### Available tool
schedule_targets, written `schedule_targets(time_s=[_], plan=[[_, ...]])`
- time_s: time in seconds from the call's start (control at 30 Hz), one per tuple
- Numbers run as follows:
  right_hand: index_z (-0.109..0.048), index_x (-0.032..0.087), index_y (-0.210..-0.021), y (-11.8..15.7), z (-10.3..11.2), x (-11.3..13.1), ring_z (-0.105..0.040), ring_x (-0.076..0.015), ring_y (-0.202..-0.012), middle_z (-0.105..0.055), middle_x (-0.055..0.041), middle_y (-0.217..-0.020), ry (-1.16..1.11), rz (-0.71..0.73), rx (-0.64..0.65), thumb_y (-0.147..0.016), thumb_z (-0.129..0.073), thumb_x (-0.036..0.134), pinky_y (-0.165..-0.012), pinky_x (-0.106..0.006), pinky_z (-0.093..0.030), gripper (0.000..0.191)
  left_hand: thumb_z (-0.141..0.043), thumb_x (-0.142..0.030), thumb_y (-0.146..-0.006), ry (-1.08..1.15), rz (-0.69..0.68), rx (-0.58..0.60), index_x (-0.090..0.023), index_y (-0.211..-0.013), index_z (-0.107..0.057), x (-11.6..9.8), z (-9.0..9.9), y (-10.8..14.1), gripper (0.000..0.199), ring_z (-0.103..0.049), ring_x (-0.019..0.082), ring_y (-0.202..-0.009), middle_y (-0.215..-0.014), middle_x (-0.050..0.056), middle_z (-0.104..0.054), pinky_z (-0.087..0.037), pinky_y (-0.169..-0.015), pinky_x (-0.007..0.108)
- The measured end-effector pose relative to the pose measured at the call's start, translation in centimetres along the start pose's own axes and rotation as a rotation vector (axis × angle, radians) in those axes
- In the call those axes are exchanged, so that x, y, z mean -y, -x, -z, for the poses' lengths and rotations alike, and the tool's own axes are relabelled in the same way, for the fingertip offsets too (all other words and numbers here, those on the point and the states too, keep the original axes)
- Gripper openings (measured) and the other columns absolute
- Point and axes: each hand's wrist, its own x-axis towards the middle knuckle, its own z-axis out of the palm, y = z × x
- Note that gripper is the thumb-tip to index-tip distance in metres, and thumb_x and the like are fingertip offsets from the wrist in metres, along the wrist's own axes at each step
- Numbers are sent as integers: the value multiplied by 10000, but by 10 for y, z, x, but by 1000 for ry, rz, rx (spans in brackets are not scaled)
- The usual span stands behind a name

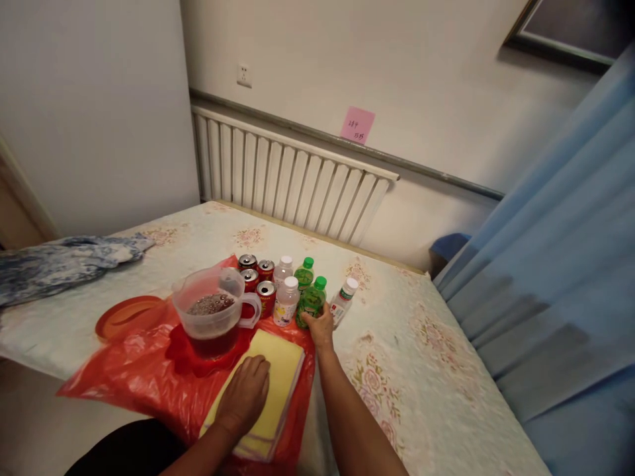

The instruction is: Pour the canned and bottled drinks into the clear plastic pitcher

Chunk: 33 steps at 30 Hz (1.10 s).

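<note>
My left hand (pixel 247 390) lies on a folded yellow cloth (pixel 278 370), palm down with its fingers resting on it. My right hand (pixel 320 326) is wrapped round the lower part of a green-capped bottle (pixel 311 301), which stands upright. Behind that one is a second green-capped bottle (pixel 303 272). Two white-capped bottles (pixel 285 304) stand just left of them, beside several red drink cans (pixel 266 297). To the right of my right hand a clear bottle with a white cap (pixel 343 301) leans slightly. A clear plastic jug (pixel 203 324) holds dark, frothy liquid.
Under the jug is a red scalloped dish (pixel 178 357), on a red plastic bag (pixel 133 380). An orange lid (pixel 112 318) lies to the left. Blue patterned fabric (pixel 69 261) lies on the flowered tablecloth (pixel 421 396). A radiator (pixel 292 175) and a blue curtain (pixel 555 251) border the table.
</note>
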Motion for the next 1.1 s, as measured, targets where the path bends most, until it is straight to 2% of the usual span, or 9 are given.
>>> schedule_targets(time_s=[0.2, 0.5, 0.6, 0.73, 0.83, 0.93, 1.0, 1.1], plan=[[-615, 189, -1084, 3, -3, -4, -669, -231, -875, -722, -52, -970, 63, 6, 9, -596, -727, 278, -844, -356, -533, 508, -455, -140, -928, 6, -1, -17, -206, -972, -632, 0, 0, -1, 194, -581, 269, -1022, -1067, 91, -651, -470, -935, 440], [-602, 187, -1214, 14, -6, -26, -673, -222, -875, -734, -36, -1010, -62, 17, 44, -607, -702, 234, -824, -334, -543, 618, -467, -125, -930, -16, -40, -62, -188, -1001, -626, 3, -2, 1, 184, -582, 259, -1012, -1067, 90, -649, -488, -928, 438], [-613, 193, -1200, 17, -7, -29, -675, -221, -878, -731, -36, -1023, -73, 34, 49, -617, -695, 220, -829, -338, -547, 590, -472, -130, -932, -35, -47, -71, -192, -996, -624, 3, -3, 1, 176, -587, 257, -1006, -1060, 88, -652, -492, -923, 434], [-622, 196, -1188, 25, -6, -37, -668, -231, -997, -720, -55, -1118, -88, 58, -1, -644, -685, 224, -905, -355, -536, 548, -473, -146, -934, -59, -69, -86, -184, -1028, -622, 5, -5, 0, 181, -595, 261, -1007, -1071, 95, -658, -492, -934, 440], [-614, 177, -1210, 33, 5, -48, -651, -241, -1089, -697, -89, -1192, -54, 29, -106, -650, -689, 244, -961, -363, -515, 569, -469, -168, -941, -62, -77, -98, -188, -1038, -623, 7, -5, 0, 183, -601, 264, -1013, -1077, 99, -659, -489, -939, 442], [-608, 152, -1197, 36, 25, -61, -685, -237, -1007, -712, -112, -1129, 4, -34, -212, -680, -669, 282, -910, -353, -536, 537, -463, -189, -952, -56, -86, -91, -190, -1048, -619, 7, -4, 0, 183, -604, 265, -1012, -1076, 101, -658, -491, -931, 440], [-600, 139, -1176, 32, 41, -67, -692, -241, -953, -715, -128, -1083, 48, -67, -289, -696, -661, 317, -878, -360, -542, 516, -465, -201, -955, -61, -98, -93, -189, -1053, -615, 7, -2, -1, 180, -601, 271, -1022, -1079, 104, -657, -492, -929, 443], [-571, 118, -1192, 17, 59, -71, -682, -267, -955, -694, -167, -1095, 87, -93, -356, -678, -691, 362, -866, -385, -538, 582, -471, -209, -952, -73, -108, -95, -189, -1053, -610, 7, -1, -2, 173, -598, 278, -1025, -1073, 106, -656, -491, -929, 450]])
